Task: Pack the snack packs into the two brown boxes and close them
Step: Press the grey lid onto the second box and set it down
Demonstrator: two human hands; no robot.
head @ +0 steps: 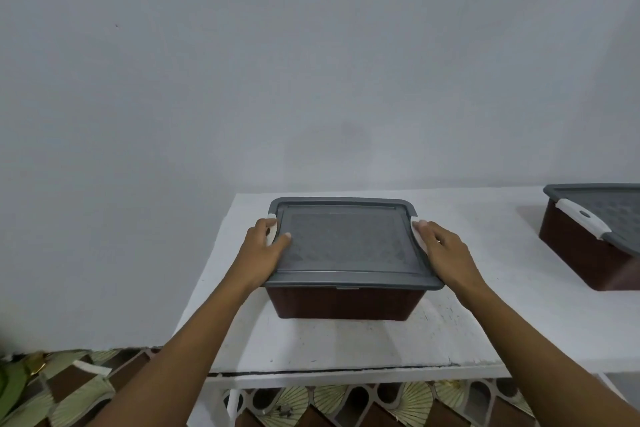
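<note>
- A white tabletop (346, 343), scuffed and speckled, stands with its back edge against a plain pale-grey wall (311, 62). Fan-patterned floor (86, 392) tiles show beyond its left and front edges.
- The brown box (346, 303) sits near the back left corner, close to the back edge, with its grey lid (346, 243) lying flat on top.
- The left hand (266, 250) grips the white left clasp (273, 227), fingers curled over it and thumb on the lid.
- The right hand (443, 250) presses fairly straight fingers against the white right clasp (417, 236).
- A second brown box (581, 253), lidded with its white clasp down, stands well apart towards the right end, partly cut off from view.
- Bare tabletop lies between the boxes and along the front edge, where the paint is cracked.
</note>
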